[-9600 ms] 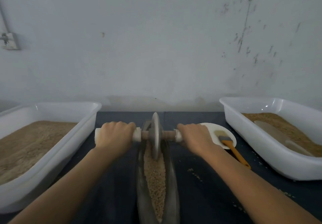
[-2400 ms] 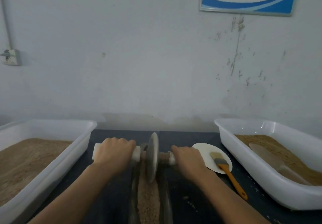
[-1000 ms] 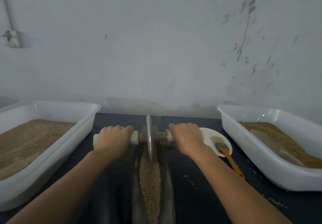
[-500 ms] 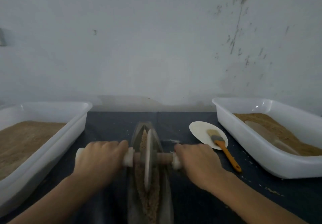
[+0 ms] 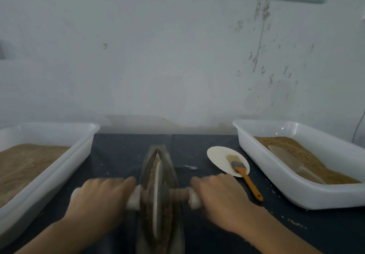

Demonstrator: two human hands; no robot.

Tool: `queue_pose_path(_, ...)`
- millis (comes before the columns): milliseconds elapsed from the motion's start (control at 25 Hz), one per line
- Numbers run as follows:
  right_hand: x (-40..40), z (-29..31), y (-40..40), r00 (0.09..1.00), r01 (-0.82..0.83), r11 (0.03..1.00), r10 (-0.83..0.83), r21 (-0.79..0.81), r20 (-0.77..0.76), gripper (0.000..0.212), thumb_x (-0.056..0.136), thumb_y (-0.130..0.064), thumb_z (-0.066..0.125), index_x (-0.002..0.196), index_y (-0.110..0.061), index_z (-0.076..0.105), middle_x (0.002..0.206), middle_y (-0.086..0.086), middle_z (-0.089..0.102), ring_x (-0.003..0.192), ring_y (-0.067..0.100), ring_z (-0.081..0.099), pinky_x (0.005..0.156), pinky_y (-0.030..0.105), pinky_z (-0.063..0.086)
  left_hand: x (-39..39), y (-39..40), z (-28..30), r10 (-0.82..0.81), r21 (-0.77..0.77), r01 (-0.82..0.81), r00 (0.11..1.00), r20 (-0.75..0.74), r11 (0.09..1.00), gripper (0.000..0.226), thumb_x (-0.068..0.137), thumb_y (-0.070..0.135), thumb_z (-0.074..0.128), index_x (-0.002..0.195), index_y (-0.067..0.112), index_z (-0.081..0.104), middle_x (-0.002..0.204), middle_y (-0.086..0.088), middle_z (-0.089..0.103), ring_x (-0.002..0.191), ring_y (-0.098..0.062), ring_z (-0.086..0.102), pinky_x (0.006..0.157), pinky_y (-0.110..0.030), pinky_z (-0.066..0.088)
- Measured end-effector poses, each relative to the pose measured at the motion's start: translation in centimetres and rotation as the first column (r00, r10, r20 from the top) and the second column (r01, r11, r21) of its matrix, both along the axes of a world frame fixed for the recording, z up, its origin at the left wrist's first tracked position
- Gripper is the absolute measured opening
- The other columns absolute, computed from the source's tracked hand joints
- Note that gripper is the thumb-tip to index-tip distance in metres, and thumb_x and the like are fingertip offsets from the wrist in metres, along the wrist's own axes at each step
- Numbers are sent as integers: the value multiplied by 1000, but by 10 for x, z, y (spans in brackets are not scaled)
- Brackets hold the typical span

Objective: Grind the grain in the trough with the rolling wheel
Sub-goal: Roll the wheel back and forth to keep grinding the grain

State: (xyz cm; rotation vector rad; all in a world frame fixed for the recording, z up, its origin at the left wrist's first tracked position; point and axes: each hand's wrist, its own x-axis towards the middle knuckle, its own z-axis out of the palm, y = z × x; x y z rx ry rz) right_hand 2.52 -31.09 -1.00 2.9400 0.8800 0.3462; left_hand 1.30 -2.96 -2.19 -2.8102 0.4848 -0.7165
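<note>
A narrow boat-shaped metal trough (image 5: 171,171) lies lengthwise on the dark table, with brown grain (image 5: 153,167) along its groove. The grey rolling wheel (image 5: 157,196) stands upright in the groove, about midway along the trough, blurred by motion. Its wooden axle (image 5: 178,194) runs crosswise with white handle ends. My left hand (image 5: 98,200) grips the left handle and my right hand (image 5: 219,198) grips the right handle. The near end of the trough is cut off by the frame's lower edge.
A white tub (image 5: 59,166) of brown grain stands at the left. Another white tub (image 5: 262,166) at the right holds grain and a pale scoop (image 5: 290,162). A white disc (image 5: 219,157) with an orange-handled brush (image 5: 245,176) lies between trough and right tub. Spilled grains dot the dark cloth.
Both hands have pulled the wheel from the trough's far end back toward me over the last second. The far tip of the trough and its grain now show.
</note>
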Motion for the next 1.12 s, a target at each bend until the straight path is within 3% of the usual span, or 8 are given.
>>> queue_pose_path(120, -6, 1, 1, 998, -13, 999, 15, -39, 57, 31, 77, -30, 69, 95, -29, 44, 85, -3, 61, 73, 21, 58, 58, 35, 38, -13, 3, 4, -68, -11, 68, 998, 0, 998, 54, 41, 45, 72, 72, 40, 28, 54, 17, 39, 44, -4, 50, 44, -22, 12)
queue_pose_path(280, 44, 5, 24, 979, 90, 996, -86, -12, 186, 23, 81, -23, 65, 99, -21, 49, 94, 3, 66, 83, 30, 63, 65, 38, 44, 34, -4, 7, 132, -16, -132, 991, -5, 991, 27, 80, 47, 58, 85, 38, 34, 78, 14, 54, 70, -8, 57, 57, -27, 31)
queue_pose_path(400, 80, 16, 40, 965, 196, 981, -190, -12, 182, 21, 85, -22, 60, 104, -20, 51, 102, 7, 66, 91, 34, 61, 64, 35, 33, 72, -12, 19, 214, -38, -214, 977, -13, 976, 11, 86, 35, 52, 93, 30, 45, 91, 8, 63, 81, -17, 62, 62, -31, 39)
queue_pose_path(520, 63, 9, 36, 974, 156, 988, -153, -4, 168, 21, 85, -23, 61, 103, -21, 50, 100, 5, 65, 88, 31, 61, 66, 36, 40, 58, -11, 18, 174, -63, -179, 982, -70, 982, 15, 86, 35, 55, 94, 31, 43, 94, 9, 62, 80, -14, 59, 64, -29, 36)
queue_pose_path(760, -19, -13, -12, 1000, 20, 1000, -20, -13, 12, 38, 73, -38, 66, 88, -38, 32, 82, -9, 55, 71, 13, 55, 62, 36, 46, -38, 0, 12, -190, 9, 190, 977, 97, 982, 54, 32, 37, 82, 73, 33, 47, 59, 14, 49, 46, -8, 50, 50, -22, 25)
queue_pose_path(880, 4, -16, -1, 994, 58, 998, -59, 11, 91, 34, 75, -43, 66, 90, -36, 36, 83, -6, 59, 74, 15, 59, 65, 38, 49, -19, -6, 8, 8, 64, -7, 1000, -14, 998, 40, 56, 35, 80, 81, 30, 50, 68, 9, 57, 57, -14, 59, 51, -27, 35)
queue_pose_path(960, 42, -10, 14, 982, 110, 994, -107, -13, 157, 28, 78, -39, 65, 95, -32, 43, 87, -1, 64, 77, 23, 62, 65, 39, 49, 24, -12, 14, 135, 45, -136, 991, 21, 990, 20, 78, 32, 66, 90, 26, 50, 81, 5, 63, 73, -20, 64, 57, -31, 39)
queue_pose_path(1120, 100, 14, 42, 948, 227, 973, -213, -35, 239, 26, 83, -37, 63, 100, -24, 48, 94, 3, 67, 82, 29, 62, 60, 33, 34, 86, -12, 25, 223, -21, -223, 974, -27, 974, 16, 89, 31, 54, 100, 22, 47, 100, 0, 65, 90, -27, 63, 68, -35, 41)
